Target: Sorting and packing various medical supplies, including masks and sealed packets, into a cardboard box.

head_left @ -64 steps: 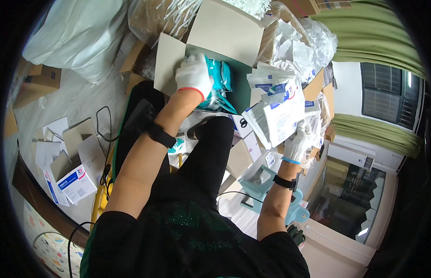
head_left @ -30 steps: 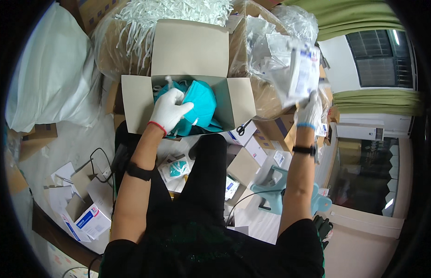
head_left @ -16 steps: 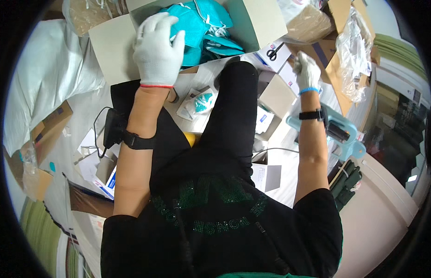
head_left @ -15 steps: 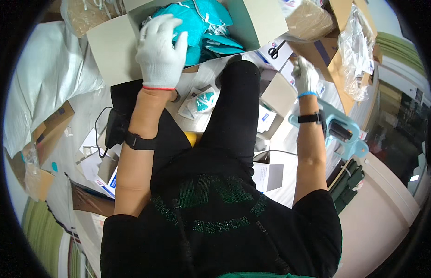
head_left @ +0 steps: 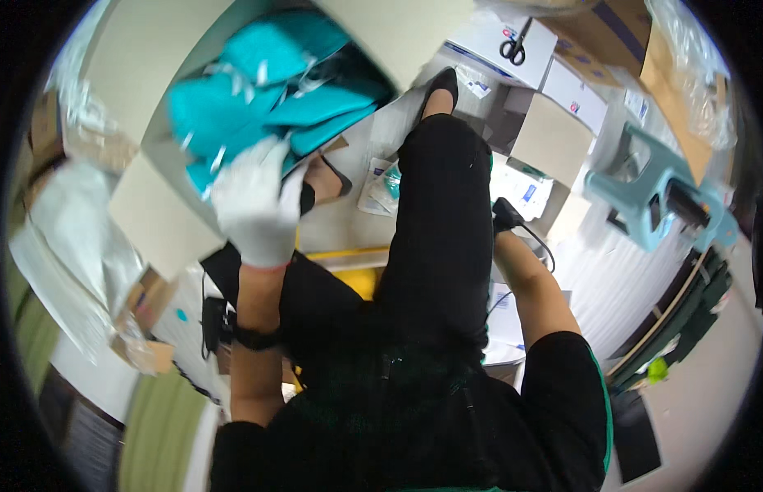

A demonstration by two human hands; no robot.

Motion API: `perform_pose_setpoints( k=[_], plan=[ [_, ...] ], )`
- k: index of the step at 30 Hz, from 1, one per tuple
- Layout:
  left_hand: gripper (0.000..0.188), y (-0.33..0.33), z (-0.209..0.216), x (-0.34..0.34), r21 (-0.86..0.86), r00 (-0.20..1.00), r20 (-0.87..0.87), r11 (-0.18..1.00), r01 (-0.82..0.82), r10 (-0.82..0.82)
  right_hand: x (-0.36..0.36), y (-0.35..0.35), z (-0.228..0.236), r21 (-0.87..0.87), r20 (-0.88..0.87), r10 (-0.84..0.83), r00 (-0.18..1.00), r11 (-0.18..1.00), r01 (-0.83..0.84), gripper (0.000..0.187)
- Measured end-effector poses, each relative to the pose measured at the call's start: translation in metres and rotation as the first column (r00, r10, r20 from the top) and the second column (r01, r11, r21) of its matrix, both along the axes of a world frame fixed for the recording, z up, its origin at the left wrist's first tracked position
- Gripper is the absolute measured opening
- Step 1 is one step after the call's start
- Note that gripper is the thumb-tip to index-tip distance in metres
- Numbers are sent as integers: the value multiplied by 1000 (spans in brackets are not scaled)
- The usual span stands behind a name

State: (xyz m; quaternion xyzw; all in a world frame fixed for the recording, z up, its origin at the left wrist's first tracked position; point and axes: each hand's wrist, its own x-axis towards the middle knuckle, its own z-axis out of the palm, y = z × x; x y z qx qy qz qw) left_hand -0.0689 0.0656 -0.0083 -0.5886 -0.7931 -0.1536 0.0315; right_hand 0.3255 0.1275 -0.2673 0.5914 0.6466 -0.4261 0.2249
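My left hand (head_left: 254, 205), in a white knit glove, is blurred by motion at the near edge of a large open carton (head_left: 164, 176). Its fingers look stretched out and the thumb stands apart, with nothing visible in the hand. Folded teal fabric pieces (head_left: 271, 102) with white straps fill the carton just beyond the fingertips. My right forearm (head_left: 525, 275) reaches down past my right thigh. The right hand is hidden behind that leg, so whatever it touches cannot be seen. Close to the wrist lies an open white box (head_left: 517, 193).
Black scissors (head_left: 517, 45) rest on a white box at the far right. A light-blue plastic stool (head_left: 652, 193) stands to the right. Between my feet lies a small clear packet with teal contents (head_left: 386, 187). A white sack (head_left: 70, 254) slumps at the left.
My view has swung, bringing the teal carton nearer. My left hand has come lower, to the carton's near edge. My right hand has dropped from the far boxes to behind my right leg.
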Motion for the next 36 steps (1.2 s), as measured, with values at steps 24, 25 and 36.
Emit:
perform_pose_setpoints(
  k=[24,25,36],
  plan=[
    [30,13,-22,8,-161,994,-24,981,-108,105,-89,-82,-75,-349,-11,55,998,935,-56,30],
    [33,14,-23,8,-176,996,-17,980,-91,89,-86,-83,-71,-366,-16,69,997,928,-70,30],
    [31,-5,-29,-2,-130,997,2,989,-70,71,-88,-51,-2,-349,-163,233,959,895,-277,28]
  ],
)
